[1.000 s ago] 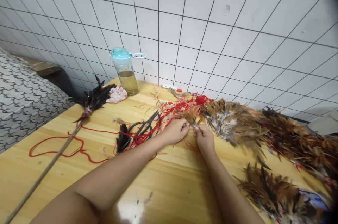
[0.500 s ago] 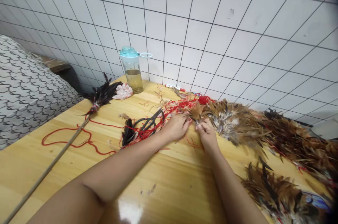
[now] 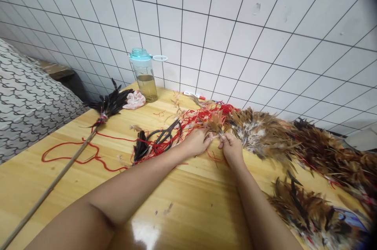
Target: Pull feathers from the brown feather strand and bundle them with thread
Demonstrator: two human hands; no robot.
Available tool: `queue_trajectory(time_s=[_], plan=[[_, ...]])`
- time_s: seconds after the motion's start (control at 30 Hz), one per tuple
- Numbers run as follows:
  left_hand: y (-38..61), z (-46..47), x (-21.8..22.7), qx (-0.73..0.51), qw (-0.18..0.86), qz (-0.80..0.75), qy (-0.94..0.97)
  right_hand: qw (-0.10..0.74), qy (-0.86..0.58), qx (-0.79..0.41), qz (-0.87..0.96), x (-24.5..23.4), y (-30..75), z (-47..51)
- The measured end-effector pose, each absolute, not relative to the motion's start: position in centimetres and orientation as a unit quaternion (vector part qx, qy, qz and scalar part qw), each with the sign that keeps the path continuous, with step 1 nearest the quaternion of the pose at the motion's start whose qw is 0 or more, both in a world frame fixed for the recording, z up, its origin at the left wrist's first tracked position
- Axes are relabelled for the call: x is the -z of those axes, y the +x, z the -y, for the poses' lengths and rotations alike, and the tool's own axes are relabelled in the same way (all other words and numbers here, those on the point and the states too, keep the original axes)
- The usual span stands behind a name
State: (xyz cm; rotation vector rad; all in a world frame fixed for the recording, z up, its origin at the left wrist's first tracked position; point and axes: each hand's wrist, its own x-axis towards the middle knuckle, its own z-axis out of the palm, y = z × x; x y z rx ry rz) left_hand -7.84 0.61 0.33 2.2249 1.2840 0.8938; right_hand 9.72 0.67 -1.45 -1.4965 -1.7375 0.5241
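Both hands meet over the table around a small bunch of brown feathers (image 3: 216, 122), fanned out just above the fingertips. My right hand (image 3: 232, 148) pinches the base of this bunch. Close beside it, my left hand (image 3: 196, 142) is closed, thumb against fingers, on what looks like a thin pale thread running towards the right fingertips. Tangled red string (image 3: 203, 115) lies right behind the hands. Black-handled scissors (image 3: 165, 136) rest left of my left hand, partly under red strands, with black feathers (image 3: 140, 147) beside them.
A stick with black feathers tied at its end (image 3: 109, 102) lies at left. Behind are a bottle (image 3: 146, 81), a crumpled pinkish cloth (image 3: 134, 100) and a marker (image 3: 193, 95) by the tiled wall. Brown feather piles (image 3: 265, 130) spread along the right, another (image 3: 309, 210) nearer.
The view has shifted slightly. My hands stay together at the feather bunch, and a pale strand now shows between the fingertips.
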Motion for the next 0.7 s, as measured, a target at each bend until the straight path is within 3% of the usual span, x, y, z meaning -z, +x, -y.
queue_trajectory(time_s=[0.1, 0.23, 0.43, 0.57, 0.7], plan=[[-7.7, -0.4, -0.6, -0.295, 0.173, -0.427, 0.837, 0.324, -0.650, -0.137, 0.673, 1.1, 10.2, -0.6], [-7.4, 0.4, -0.6, -0.282, 0.044, -0.365, 0.886, 0.177, -0.687, -0.018, 0.705, 0.0, 9.3, 0.4], [-7.6, 0.7, -1.6, -0.281, -0.100, -0.298, 0.907, 0.042, -0.606, 0.085, 0.790, -1.0, 7.8, 1.6], [-8.8, -0.5, -2.6, -0.309, -0.054, -0.332, 0.890, 0.003, -0.524, 0.072, 0.849, -1.1, 7.6, 1.7], [-10.2, -2.1, -2.9, -0.369, 0.143, -0.360, 0.845, 0.055, -0.483, -0.007, 0.874, -1.4, 7.5, 1.6]])
